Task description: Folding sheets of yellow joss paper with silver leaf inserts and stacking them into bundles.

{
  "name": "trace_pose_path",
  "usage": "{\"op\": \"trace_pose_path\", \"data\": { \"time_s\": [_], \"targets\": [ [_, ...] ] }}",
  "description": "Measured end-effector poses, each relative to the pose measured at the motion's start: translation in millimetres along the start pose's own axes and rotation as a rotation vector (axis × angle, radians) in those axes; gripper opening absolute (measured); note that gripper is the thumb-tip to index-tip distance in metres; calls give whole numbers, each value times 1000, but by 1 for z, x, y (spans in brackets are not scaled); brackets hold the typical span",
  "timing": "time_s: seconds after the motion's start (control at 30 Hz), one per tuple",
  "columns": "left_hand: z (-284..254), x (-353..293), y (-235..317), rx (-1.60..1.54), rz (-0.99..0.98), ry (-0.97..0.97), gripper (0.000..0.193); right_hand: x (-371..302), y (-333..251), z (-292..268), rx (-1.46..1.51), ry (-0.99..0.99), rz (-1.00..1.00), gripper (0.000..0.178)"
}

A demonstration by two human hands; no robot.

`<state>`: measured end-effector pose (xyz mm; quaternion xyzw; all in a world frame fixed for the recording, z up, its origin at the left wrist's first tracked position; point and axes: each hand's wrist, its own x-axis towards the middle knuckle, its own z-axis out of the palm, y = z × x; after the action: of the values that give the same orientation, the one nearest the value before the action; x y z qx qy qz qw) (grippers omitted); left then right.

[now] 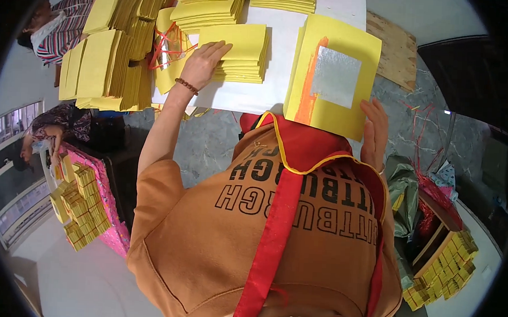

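Flat on a stack of folded yellow paper [245,45] lies my left hand [206,61], its fingers stretched out over the left side. To the right, a thick pile of yellow sheets [371,67] overhangs the table's near edge, close to my body. Its top sheet bears a silver foil square [337,77] and an orange stripe [306,101]. Alongside the pile's right edge is my right hand [374,132], fingers extended; how firmly it touches the paper I cannot tell. Left of my left hand sits a yellow sheet with foil and loose red strips [167,48].
More yellow stacks [102,67] crowd the left of the white table [278,63]. Other people [67,23] work at the left. Bundled yellow paper [85,202] covers a pink-clothed table [112,223]. More bundles [448,263] stand at lower right, near a green bag [400,193].
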<state>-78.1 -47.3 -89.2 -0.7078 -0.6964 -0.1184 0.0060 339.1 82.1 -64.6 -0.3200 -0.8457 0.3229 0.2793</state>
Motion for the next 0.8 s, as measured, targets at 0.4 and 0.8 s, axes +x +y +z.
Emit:
{"op": "trace_pose_path", "data": {
  "time_s": [0.4, 0.8],
  "targets": [
    [27, -19, 13, 17, -114, -54, 66, 9, -4, 7, -260, -185, -147, 40],
    [-26, 42, 76, -206, 127, 148, 32, 7, -9, 5, -290, -266, -149, 62]
  ]
}}
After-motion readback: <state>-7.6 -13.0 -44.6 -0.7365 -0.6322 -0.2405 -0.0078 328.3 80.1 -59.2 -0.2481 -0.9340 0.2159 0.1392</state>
